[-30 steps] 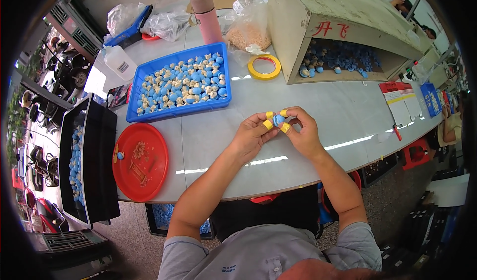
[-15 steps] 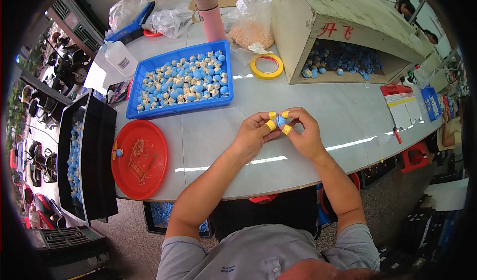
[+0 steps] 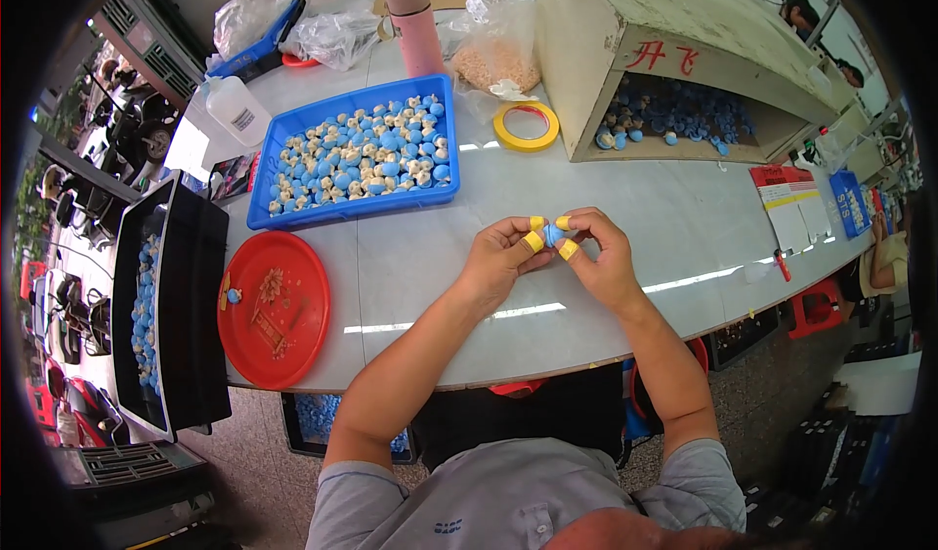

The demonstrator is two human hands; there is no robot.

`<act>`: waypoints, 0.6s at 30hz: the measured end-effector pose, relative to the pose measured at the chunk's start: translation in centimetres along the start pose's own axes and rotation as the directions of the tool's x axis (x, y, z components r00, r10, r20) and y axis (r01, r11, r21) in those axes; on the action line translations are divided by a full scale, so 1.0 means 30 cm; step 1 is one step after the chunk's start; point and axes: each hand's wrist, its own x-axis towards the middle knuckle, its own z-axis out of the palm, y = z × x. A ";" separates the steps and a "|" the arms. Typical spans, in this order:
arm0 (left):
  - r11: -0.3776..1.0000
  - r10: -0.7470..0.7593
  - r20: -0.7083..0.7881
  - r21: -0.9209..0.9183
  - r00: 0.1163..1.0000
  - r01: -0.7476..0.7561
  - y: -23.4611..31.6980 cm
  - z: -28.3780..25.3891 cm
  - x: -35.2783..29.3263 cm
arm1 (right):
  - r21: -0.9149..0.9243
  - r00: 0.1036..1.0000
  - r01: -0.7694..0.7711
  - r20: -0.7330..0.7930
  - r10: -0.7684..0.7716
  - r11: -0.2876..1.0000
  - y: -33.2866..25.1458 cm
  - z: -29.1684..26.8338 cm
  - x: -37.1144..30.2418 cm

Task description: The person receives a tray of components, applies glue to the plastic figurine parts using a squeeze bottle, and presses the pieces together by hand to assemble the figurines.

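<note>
Between the fingertips of both hands sits a small blue rounded piece (image 3: 553, 234), partly covered by the fingers. My left hand (image 3: 500, 262) pinches it from the left, and my right hand (image 3: 601, 257) pinches it from the right. Yellow tape wraps the thumb and index fingertips of each hand. Beyond them to the left, a blue tray (image 3: 354, 215) holds many small blue-and-cream pieces of similar size. A red round plate (image 3: 311, 301) lies left of my forearms, with cream crumbs and one blue piece at its edge.
A yellow tape roll (image 3: 526, 126), a pink bottle (image 3: 414, 27) and a bag of cream granules (image 3: 496, 57) stand beyond my hands. A beige box (image 3: 703, 57) with blue pieces inside occupies the back right. A black crate (image 3: 195, 316) stands off the table's left end.
Both hands stay nearly in place, the fingers shifting slightly around the blue piece. More of the piece shows between the fingertips now.
</note>
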 end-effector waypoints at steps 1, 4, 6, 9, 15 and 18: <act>1.000 0.000 -0.001 -0.001 1.000 0.000 -0.001 -0.001 0.001 | 0.020 1.000 -0.008 -0.002 0.008 1.000 0.003 -0.001 -0.001; 1.000 0.002 0.001 0.005 1.000 -0.002 -0.007 -0.004 0.004 | -0.005 0.999 -0.036 -0.007 0.036 0.999 -0.008 0.002 -0.001; 0.999 0.032 0.003 0.030 0.999 -0.032 -0.010 -0.003 0.004 | -0.015 0.999 -0.031 -0.007 0.031 0.999 -0.001 0.003 -0.003; 0.997 0.054 -0.011 0.049 0.998 -0.053 -0.015 0.000 0.001 | -0.037 1.000 -0.024 -0.010 0.024 0.999 0.000 0.006 -0.004; 0.998 0.061 -0.004 0.035 0.998 -0.061 -0.018 -0.002 0.005 | -0.098 0.998 0.067 0.001 -0.067 0.993 -0.003 -0.004 0.000; 0.995 0.083 0.006 0.054 0.996 -0.084 -0.019 0.001 0.005 | -0.090 0.997 0.077 0.012 -0.076 0.993 0.006 -0.006 0.000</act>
